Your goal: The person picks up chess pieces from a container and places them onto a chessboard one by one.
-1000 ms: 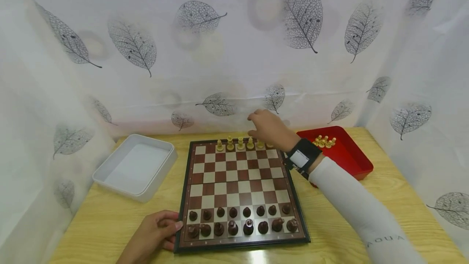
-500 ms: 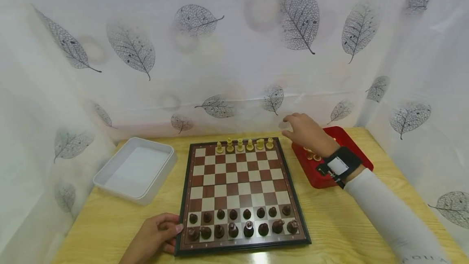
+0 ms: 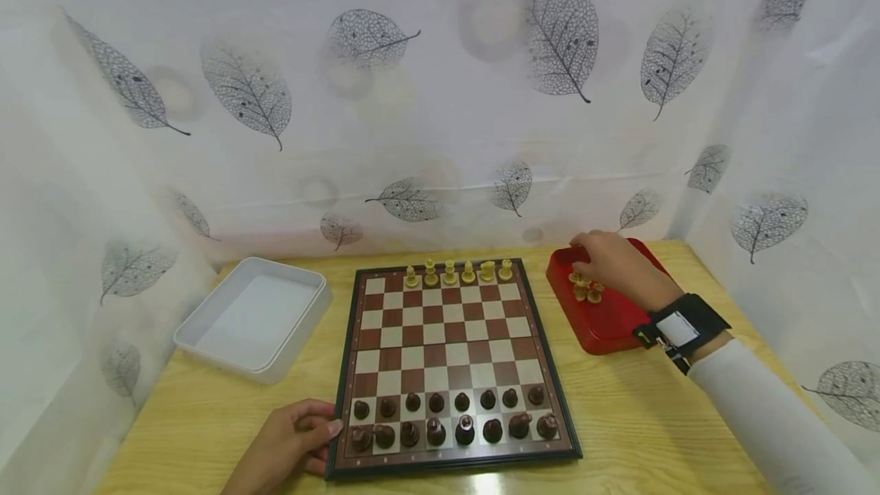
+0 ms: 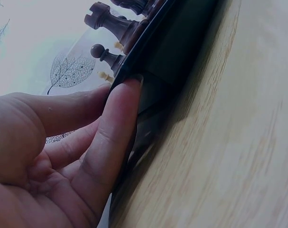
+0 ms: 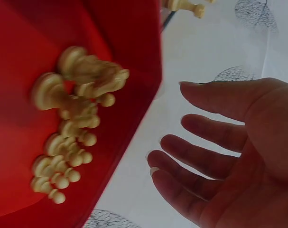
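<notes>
My left hand [image 3: 292, 438] holds the left edge of the chessboard [image 3: 450, 354] near its front corner; in the left wrist view its fingers [image 4: 113, 123] lie against the board's dark side. Dark chess pieces [image 3: 436, 430] fill the two near rows. Several cream chess pieces [image 3: 450, 273] stand along the far row, where the two leftmost squares are bare. Over the red tray [image 3: 601, 334] hovers my right hand [image 3: 622, 266]. In the right wrist view its fingers are spread, holding nothing, apart from the cream pieces [image 5: 70, 123] standing in the tray.
A white tray [image 3: 254, 319] sits on the wooden table [image 3: 639, 411] to the left of the board. A pale leaf-printed curtain [image 3: 440, 113] hangs behind the table and along both sides.
My right hand has moved from above the board's far right side, rightward to over the red tray, uncovering the far-right cream pieces. The left hand stays at the board's edge.
</notes>
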Demonstrator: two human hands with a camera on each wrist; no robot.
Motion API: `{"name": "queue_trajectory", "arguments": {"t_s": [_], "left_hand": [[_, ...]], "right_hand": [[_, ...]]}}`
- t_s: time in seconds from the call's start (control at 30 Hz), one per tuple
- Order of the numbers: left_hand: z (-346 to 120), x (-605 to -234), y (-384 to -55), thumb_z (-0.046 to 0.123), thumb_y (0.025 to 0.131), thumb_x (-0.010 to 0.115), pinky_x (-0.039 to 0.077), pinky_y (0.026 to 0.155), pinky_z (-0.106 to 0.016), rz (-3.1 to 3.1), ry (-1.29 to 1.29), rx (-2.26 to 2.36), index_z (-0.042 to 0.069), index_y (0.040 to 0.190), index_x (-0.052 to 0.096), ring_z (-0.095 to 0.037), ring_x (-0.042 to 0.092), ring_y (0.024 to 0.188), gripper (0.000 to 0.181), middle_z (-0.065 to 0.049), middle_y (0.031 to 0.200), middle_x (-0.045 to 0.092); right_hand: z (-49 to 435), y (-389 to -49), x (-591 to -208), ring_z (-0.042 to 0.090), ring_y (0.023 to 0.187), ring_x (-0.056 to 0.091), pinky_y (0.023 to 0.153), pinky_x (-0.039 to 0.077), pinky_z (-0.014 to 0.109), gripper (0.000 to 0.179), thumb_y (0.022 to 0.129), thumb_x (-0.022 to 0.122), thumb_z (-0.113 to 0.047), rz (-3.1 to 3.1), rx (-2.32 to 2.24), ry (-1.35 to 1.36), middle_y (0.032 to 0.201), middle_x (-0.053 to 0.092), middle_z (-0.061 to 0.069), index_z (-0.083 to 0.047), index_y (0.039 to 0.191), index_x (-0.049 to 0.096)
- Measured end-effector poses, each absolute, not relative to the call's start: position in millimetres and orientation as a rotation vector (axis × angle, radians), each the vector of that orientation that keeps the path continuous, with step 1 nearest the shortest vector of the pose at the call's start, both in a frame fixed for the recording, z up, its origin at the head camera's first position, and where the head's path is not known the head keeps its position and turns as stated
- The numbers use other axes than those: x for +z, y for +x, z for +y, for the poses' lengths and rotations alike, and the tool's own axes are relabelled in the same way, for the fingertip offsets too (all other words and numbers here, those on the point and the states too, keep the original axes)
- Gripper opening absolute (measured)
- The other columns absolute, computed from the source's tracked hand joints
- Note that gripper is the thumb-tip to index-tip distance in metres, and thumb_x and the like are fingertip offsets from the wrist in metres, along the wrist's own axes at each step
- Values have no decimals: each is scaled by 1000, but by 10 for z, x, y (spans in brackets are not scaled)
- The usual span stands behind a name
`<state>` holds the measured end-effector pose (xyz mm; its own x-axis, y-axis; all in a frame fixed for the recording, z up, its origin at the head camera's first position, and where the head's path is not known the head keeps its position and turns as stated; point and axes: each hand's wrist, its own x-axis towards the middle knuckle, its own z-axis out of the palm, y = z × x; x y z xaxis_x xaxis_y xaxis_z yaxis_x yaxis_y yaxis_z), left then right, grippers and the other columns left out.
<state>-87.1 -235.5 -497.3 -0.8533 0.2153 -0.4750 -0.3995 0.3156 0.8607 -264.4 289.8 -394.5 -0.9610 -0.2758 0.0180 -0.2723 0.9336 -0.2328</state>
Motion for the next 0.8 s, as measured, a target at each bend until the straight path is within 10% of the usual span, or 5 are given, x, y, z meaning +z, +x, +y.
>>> {"name": "queue_trajectory", "arguments": {"t_s": [0.3,0.8], "left_hand": [[-2352,-4977,-873,24,98,73,67,70,-38,2062,-164,1584,-14,136,51,-20,68,78,58,-4,96,75],[-2338,-4947,-876,27,97,74,67,70,-37,2077,-189,1563,-12,135,53,-19,68,79,58,-4,97,74]], "right_hand": [[2988,-2548,-4083,19,66,69,68,61,32,40,96,73,-14,2854,-584,-356,79,75,7,5,128,60],[2939,-2583,-4276,15,67,58,65,60,29,15,89,77,-5,2937,-384,-527,75,67,2,-1,104,77]]}}
